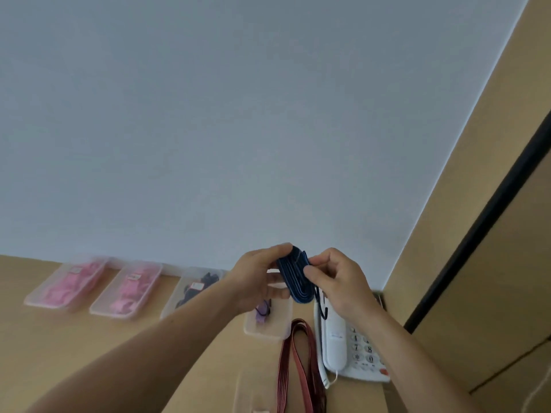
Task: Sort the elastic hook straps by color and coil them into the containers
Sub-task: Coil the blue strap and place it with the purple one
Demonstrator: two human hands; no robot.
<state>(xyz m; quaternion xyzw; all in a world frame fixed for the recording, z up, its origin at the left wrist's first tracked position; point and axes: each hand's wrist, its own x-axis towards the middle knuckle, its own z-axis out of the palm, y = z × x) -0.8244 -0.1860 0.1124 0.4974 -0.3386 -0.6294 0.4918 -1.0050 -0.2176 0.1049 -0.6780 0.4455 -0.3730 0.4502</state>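
Midair, coiled blue strap (293,278), left hand (256,278) fingers (277,293) curled round one side, right hand (343,281) pinching the other.

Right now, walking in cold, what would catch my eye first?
The left hand and the right hand hold a coiled blue strap up at centre, against the pale wall. Left of them, clear containers along the wall hold pink straps; at lower right a red strap lies beside a white telephone.
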